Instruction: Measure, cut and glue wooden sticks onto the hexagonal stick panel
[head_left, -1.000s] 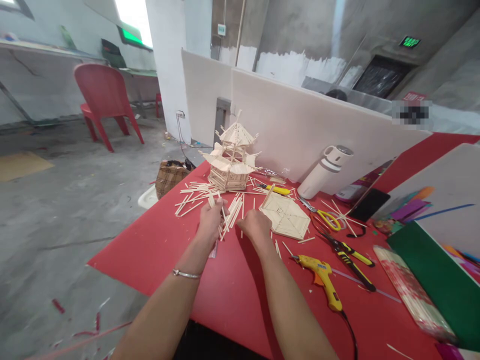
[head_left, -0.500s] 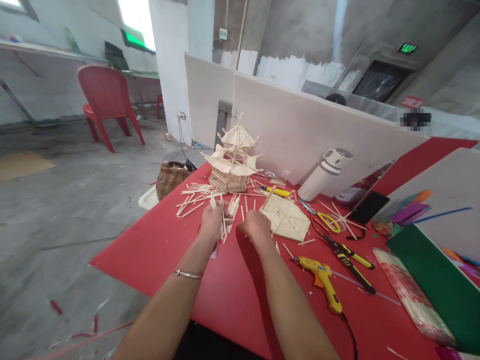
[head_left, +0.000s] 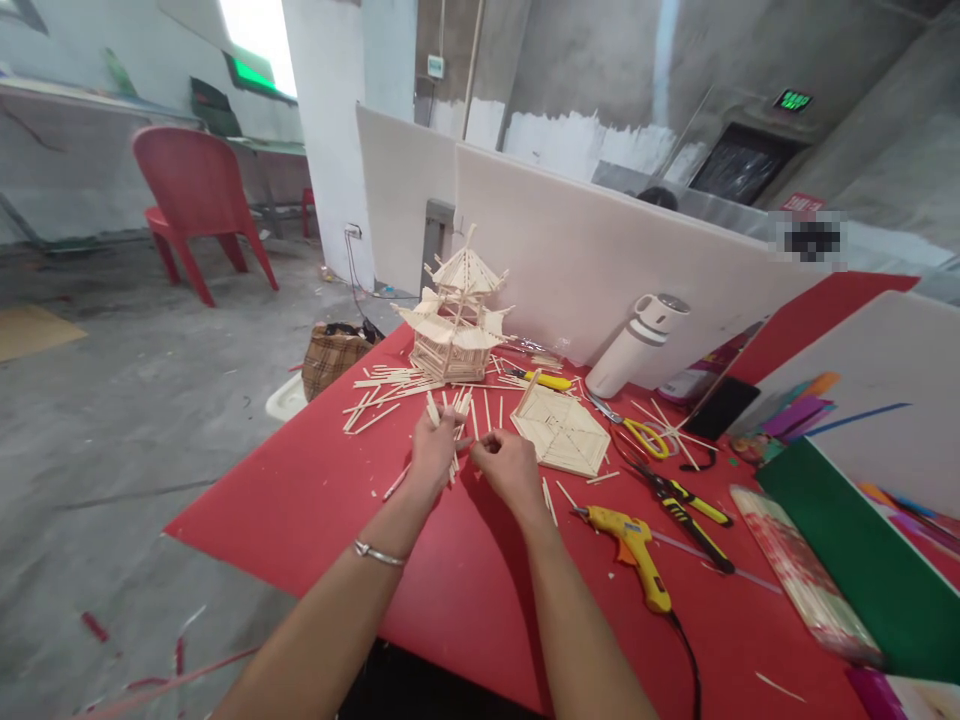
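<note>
My left hand (head_left: 433, 448) is closed around a few thin wooden sticks (head_left: 433, 408) that poke up past its fingers. Close on its right, my right hand (head_left: 510, 468) is curled in a pinch; whatever it may hold is too small to make out. Loose sticks (head_left: 461, 408) lie under and between both hands. Just beyond stands a small pagoda model (head_left: 454, 335) built of such sticks, with two tiers of roof. A flat hexagonal stick panel (head_left: 564, 432) rests right of my right hand, with one short upright piece at its far left corner.
On the red tabletop (head_left: 300, 490), a yellow glue gun (head_left: 634, 545), black-and-yellow pliers (head_left: 686, 515), scissors (head_left: 645, 437) and a yellow-handled cutter (head_left: 547, 381) lie to the right. A white flask (head_left: 637, 345) stands before the white partition (head_left: 555, 240). Packed sticks (head_left: 802, 570) lie far right.
My right hand has drawn its fingertips up towards my left hand and turned a little. My left hand still grips its sticks. The whole view has shifted slightly.
</note>
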